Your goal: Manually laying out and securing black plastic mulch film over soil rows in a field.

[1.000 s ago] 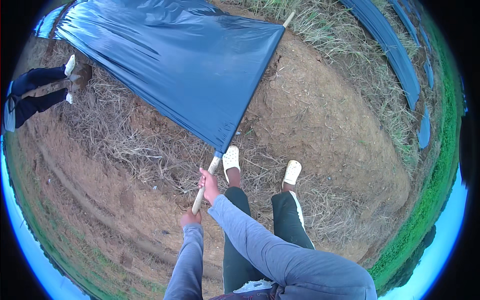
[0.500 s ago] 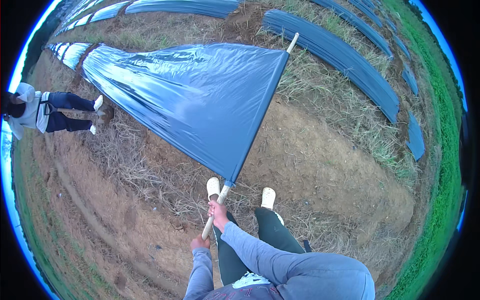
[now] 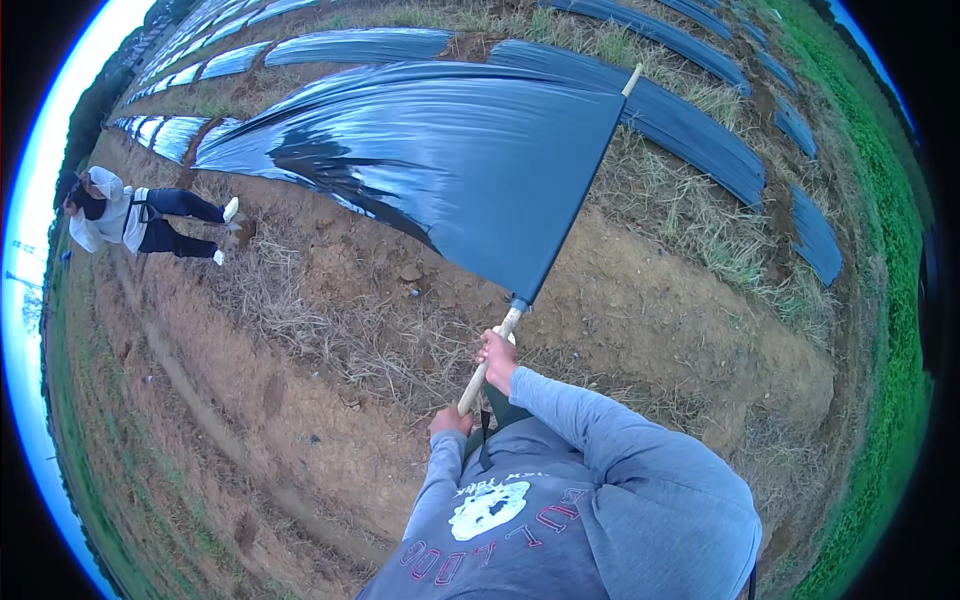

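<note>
A pale wooden pole (image 3: 474, 388) slants away from my body, with black plastic mulch film (image 3: 520, 170) wound around its far part. My left hand (image 3: 451, 420) is closed around the pole's near end. Farther along, just short of the film's edge, my right hand (image 3: 496, 358) also grips it. The bare far tip of the pole sticks out past the film. From the pole the film stretches off to the left, shiny and rippled, its near edge raised above the soil.
A person (image 3: 140, 215) in a light top and dark trousers stands at the left beside the bed. Rows of film-covered beds (image 3: 690, 140) lie at the back and right. Dry straw (image 3: 350, 340) and bare soil surround me; green growth (image 3: 890, 300) borders the right.
Both hands and the pole have shifted right and farther away. The film has billowed, its near edge now lifted and curved where it lay straighter. My shoes are now mostly hidden.
</note>
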`<state>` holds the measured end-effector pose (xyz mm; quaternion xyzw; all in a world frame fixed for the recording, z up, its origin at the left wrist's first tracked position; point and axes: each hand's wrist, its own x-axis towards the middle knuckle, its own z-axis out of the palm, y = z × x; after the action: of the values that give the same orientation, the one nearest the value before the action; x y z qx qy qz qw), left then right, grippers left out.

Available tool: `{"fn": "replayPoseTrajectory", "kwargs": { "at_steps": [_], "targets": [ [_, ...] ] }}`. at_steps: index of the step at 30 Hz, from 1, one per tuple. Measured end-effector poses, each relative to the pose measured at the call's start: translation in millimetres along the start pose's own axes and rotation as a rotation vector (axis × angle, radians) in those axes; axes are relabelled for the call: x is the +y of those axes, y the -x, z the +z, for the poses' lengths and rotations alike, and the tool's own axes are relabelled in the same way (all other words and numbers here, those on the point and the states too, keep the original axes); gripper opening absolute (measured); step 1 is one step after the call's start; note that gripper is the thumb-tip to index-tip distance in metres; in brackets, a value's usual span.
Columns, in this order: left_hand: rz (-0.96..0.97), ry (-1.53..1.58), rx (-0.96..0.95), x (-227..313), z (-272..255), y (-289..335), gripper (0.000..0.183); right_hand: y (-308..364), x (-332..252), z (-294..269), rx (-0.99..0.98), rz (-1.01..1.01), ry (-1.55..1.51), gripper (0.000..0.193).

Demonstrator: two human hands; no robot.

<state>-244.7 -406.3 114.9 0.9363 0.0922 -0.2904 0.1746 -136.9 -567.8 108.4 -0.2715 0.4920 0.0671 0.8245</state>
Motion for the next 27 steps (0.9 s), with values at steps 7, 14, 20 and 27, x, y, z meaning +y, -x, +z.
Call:
{"fn": "replayPoseTrajectory", "kwargs": {
  "at_steps": [7, 14, 20, 27],
  "targets": [
    [0.14, 0.015, -0.011, 21, 77, 131, 0.043, 78, 5, -146, 0.135, -0.065, -0.087, 0.012],
    [0.196, -0.093, 0.035, 22, 163, 238, 0.043, 137, 17, -281, 0.218, -0.059, -0.16, 0.02],
    [0.212, -0.129, 0.012, 93, 239, 311, 0.044, 168, -41, -414, 0.168, -0.105, 0.016, 0.019],
    [0.351, 0.124, -0.048, 233, 374, 438, 0.037, 227, -155, -620, 0.214, -0.159, -0.021, 0.05]
  ]
}}
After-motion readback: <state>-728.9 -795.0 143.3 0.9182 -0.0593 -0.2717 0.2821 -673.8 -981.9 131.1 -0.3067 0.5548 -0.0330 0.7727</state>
